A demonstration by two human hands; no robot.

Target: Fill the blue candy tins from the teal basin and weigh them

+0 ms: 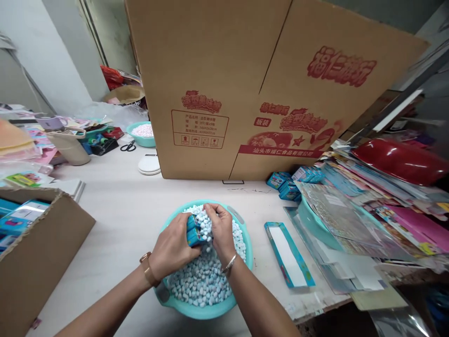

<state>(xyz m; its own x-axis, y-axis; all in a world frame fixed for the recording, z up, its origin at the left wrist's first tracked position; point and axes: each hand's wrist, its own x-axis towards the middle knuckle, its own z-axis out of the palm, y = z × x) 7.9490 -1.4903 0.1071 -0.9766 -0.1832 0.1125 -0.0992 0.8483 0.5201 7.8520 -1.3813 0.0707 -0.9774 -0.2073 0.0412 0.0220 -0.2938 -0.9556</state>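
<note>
- Head view: left hand [175, 244], fingers gripping two blue boxes [192, 237]
- Right hand [221, 230], fingers bunched at pellets [200, 285], pinch unclear
- One basin [203, 312]; one tray [290, 256] at its three o'clock

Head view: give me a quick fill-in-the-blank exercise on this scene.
Over the basin, the ____ hand grips small blue boxes.
The ____ hand has a silver bracelet at its wrist.
The scissors have ____ handles.
The big carton bears ____ lettering.

Missing words: left; right; black; red.
</note>
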